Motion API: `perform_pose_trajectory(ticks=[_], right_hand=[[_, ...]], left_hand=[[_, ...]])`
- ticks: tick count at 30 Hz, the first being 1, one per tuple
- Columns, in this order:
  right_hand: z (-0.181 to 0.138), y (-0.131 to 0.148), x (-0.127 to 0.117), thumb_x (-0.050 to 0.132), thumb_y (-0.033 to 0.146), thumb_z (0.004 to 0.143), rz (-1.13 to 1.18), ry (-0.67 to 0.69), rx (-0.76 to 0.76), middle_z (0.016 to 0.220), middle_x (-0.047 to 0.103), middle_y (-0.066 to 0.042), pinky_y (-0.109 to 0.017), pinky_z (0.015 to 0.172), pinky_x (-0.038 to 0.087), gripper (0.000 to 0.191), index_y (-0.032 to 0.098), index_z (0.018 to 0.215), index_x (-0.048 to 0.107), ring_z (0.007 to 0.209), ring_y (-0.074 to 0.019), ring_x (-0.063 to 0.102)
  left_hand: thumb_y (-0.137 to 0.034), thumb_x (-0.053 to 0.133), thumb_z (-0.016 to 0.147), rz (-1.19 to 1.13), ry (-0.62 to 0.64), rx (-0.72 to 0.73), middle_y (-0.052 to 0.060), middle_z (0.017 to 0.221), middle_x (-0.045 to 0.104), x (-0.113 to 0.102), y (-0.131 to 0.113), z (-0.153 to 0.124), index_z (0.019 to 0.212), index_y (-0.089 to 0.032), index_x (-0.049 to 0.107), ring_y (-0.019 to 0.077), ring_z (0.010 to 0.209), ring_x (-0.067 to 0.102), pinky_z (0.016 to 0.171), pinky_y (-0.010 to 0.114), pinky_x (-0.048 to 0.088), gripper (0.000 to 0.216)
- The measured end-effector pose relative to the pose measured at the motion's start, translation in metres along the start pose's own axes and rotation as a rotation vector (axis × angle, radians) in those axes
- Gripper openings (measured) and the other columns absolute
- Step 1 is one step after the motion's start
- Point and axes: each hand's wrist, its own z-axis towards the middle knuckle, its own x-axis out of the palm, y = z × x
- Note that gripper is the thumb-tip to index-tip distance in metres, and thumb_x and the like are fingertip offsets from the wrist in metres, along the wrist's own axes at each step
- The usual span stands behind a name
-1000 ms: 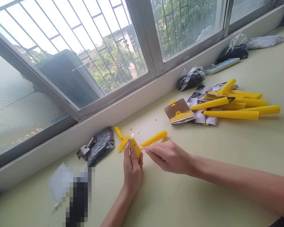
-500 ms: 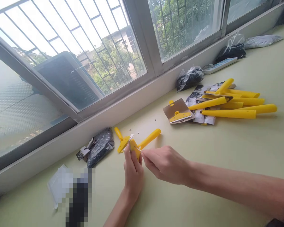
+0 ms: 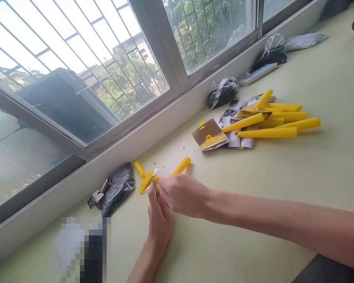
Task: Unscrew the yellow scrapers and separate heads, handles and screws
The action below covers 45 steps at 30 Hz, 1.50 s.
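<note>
My left hand [image 3: 159, 216] is closed around a yellow scraper head [image 3: 156, 180], held upright with a thin metal edge along its side. My right hand [image 3: 181, 194] is closed and pressed against that head, covering most of it. A thin metal rod showed in its fingers earlier; the fist now hides it. Just behind lies another yellow scraper [image 3: 145, 182] with a short handle. A yellow handle [image 3: 181, 165] sticks out past my right hand; I cannot tell whether it joins the held head. Several tiny metal screws [image 3: 163, 166] lie beyond.
At the right lie several long yellow handles [image 3: 268, 133] on printed cards, beside a carded scraper head [image 3: 212, 142]. Dark plastic bags [image 3: 119, 186] and a power strip [image 3: 258, 74] line the window wall. A small box [image 3: 96, 198] stands at left.
My right hand has moved in against the scraper head, hiding the metal rod and most of the head. The whole view has shifted, so the table things appear farther left.
</note>
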Motion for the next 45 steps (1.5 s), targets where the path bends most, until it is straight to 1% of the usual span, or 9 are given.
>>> perform_pose_trajectory(ticks=[6,11,17,23,30,36,38,41,45], right_hand=[[-0.006,-0.019,0.009,0.048,0.011,0.096,0.251,-0.189,-0.059,0.059,0.034,0.007,-0.025,0.052,0.024,0.033,0.020,0.066,0.036,0.051,-0.0082,0.024],[-0.016,-0.038,0.008,0.048,0.017,0.099,0.414,-0.277,-0.142,0.057,0.038,0.007,-0.023,0.052,0.028,0.030,0.017,0.069,0.050,0.052,-0.0076,0.029],[-0.012,-0.085,0.008,0.049,0.034,0.103,0.448,-0.515,0.236,0.068,0.057,0.002,-0.023,0.055,0.035,0.030,0.014,0.101,0.072,0.059,-0.0104,0.043],[-0.008,-0.114,0.017,0.055,0.024,0.096,0.383,-0.444,0.437,0.087,0.074,-0.006,-0.027,0.069,0.047,0.023,0.013,0.106,0.074,0.072,-0.0154,0.062],[-0.014,-0.105,0.023,0.050,0.019,0.098,0.275,-0.345,0.255,0.104,0.076,-0.011,-0.031,0.076,0.052,0.027,0.013,0.114,0.072,0.085,-0.0189,0.068],[0.004,-0.130,-0.043,0.048,0.032,0.102,-0.057,-0.578,0.372,0.099,0.077,-0.011,-0.029,0.078,0.051,0.035,0.014,0.119,0.072,0.084,-0.0200,0.069],[0.019,-0.154,-0.075,0.042,0.030,0.103,-0.322,-0.472,0.578,0.110,0.076,-0.011,-0.028,0.083,0.048,0.038,0.016,0.123,0.071,0.096,-0.0210,0.069],[0.044,-0.189,-0.109,0.047,0.021,0.095,-0.418,-0.330,0.672,0.098,0.078,-0.015,-0.028,0.075,0.045,0.034,0.012,0.101,0.079,0.090,-0.0250,0.070],[0.068,-0.217,-0.115,0.052,0.015,0.086,-0.478,-0.105,0.670,0.086,0.078,-0.014,-0.026,0.068,0.042,0.029,0.013,0.082,0.081,0.080,-0.0220,0.070]], left_hand=[[-0.043,0.050,0.100,-0.156,-0.091,-0.164,0.004,0.093,0.064,0.001,-0.003,0.009,0.129,-0.024,0.050,0.0139,0.070,0.063,0.053,0.022,0.049,0.035],[-0.045,0.047,0.101,-0.332,-0.029,-0.271,-0.004,0.076,0.057,0.001,0.000,0.013,0.116,-0.025,0.046,0.0052,0.043,0.039,0.040,0.016,0.034,0.025],[-0.040,0.057,0.095,-0.513,-0.001,-0.369,-0.003,0.083,0.061,-0.003,0.011,0.018,0.112,-0.026,0.040,0.0046,0.043,0.038,0.037,0.015,0.031,0.027],[-0.044,0.068,0.088,-0.483,0.002,-0.396,-0.004,0.086,0.061,-0.003,0.012,0.020,0.109,-0.026,0.040,0.0038,0.043,0.037,0.032,0.015,0.032,0.039],[-0.049,0.067,0.088,-0.437,0.010,-0.409,-0.003,0.091,0.060,-0.004,0.015,0.018,0.114,-0.026,0.043,0.0037,0.044,0.040,0.032,0.016,0.037,0.042],[-0.050,0.065,0.088,-0.449,0.010,-0.428,-0.005,0.087,0.056,-0.003,0.016,0.017,0.114,-0.027,0.043,0.0040,0.042,0.039,0.031,0.017,0.036,0.041],[-0.051,0.064,0.088,-0.466,0.013,-0.435,-0.006,0.086,0.056,-0.002,0.015,0.017,0.116,-0.027,0.043,0.0041,0.042,0.038,0.030,0.017,0.035,0.042],[-0.051,0.063,0.088,-0.499,0.016,-0.465,-0.005,0.086,0.056,0.000,0.015,0.018,0.118,-0.028,0.042,0.0042,0.041,0.037,0.029,0.017,0.034,0.043],[-0.051,0.063,0.088,-0.525,0.018,-0.474,-0.005,0.085,0.056,0.002,0.018,0.018,0.115,-0.027,0.042,0.0045,0.041,0.038,0.029,0.017,0.034,0.041]])
